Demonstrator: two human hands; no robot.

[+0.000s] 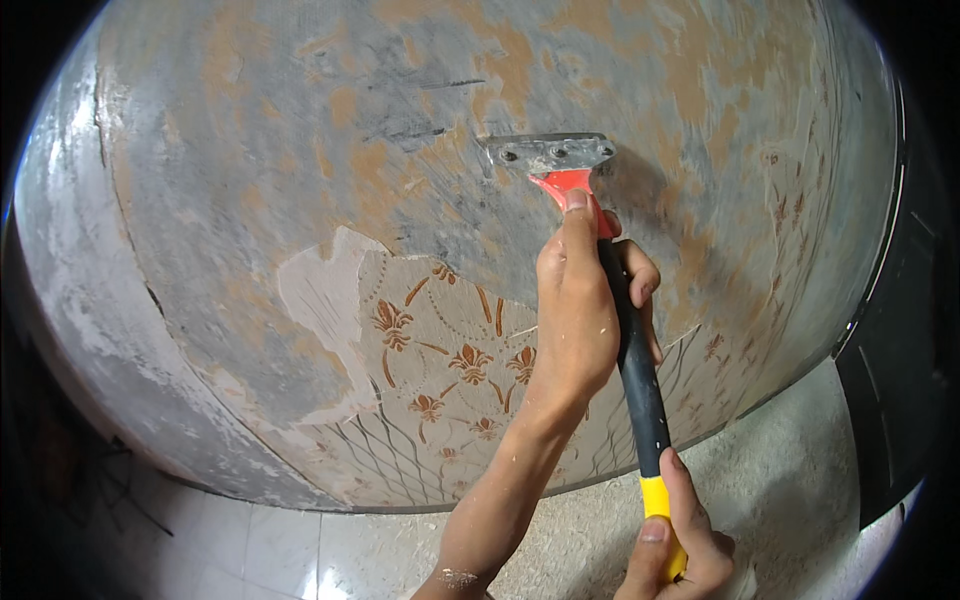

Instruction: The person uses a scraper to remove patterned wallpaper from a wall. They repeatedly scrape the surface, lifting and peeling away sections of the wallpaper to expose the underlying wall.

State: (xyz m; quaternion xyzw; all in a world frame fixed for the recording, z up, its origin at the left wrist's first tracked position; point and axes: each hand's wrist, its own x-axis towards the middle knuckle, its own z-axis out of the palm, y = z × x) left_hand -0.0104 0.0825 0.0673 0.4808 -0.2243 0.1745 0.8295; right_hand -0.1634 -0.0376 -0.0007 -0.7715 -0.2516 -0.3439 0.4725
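Observation:
A long-handled scraper (637, 360) with a metal blade head, a red neck and a black and yellow handle lies across the wall in front of me. My left hand (581, 300) grips it just below the head, thumb on the red neck. Lower down, my right hand (682, 540) holds the yellow end of the handle. The blade head (553, 152), fixed with three screws, is at the grey scraped wall (450, 172); whether its edge touches cannot be told. Beneath it is a patch of patterned wallpaper (469, 341) with brown floral motifs and a torn upper edge.
Pale scraps and dust cover the floor (787, 442) at the wall's foot. Glossy white tiles (277, 547) show at lower left. A dark panel (892, 375) stands at the right, and a thin dark wire-like object (139, 491) lies at far lower left.

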